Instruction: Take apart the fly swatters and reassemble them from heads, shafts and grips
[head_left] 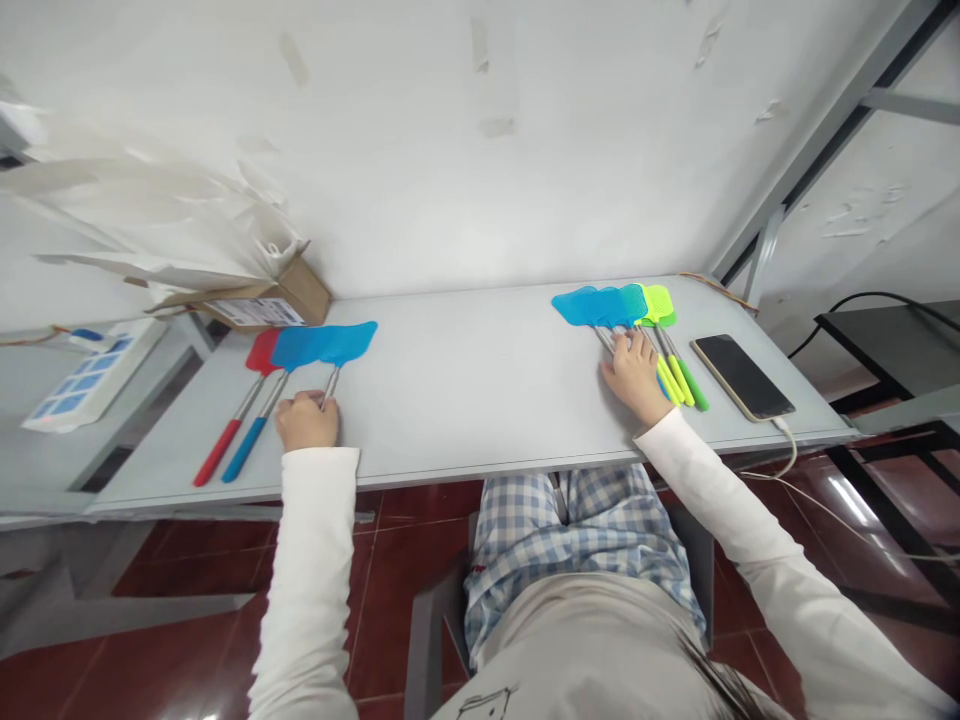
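Observation:
My left hand (pixel 307 420) is closed around the handle of a blue fly swatter (pixel 349 343), whose head lies on the left of the table. Beside it rest another blue fly swatter (pixel 255 437) and a red fly swatter (pixel 219 448), heads overlapping. On the right, my right hand (pixel 634 370) has its fingers closed on the metal shafts below several overlapping blue heads (pixel 592 305); how many shafts it grips is hidden. Against that hand lie yellow-green fly swatters (pixel 660 300) and a green fly swatter (pixel 695 385), handles toward me.
A phone (pixel 742 377) with a white cable lies at the table's right end. An opened cardboard box (pixel 304 290) with white plastic wrapping stands back left. Farther left is a white power strip (pixel 94 375). The grey table (pixel 465 400) meets a white wall behind.

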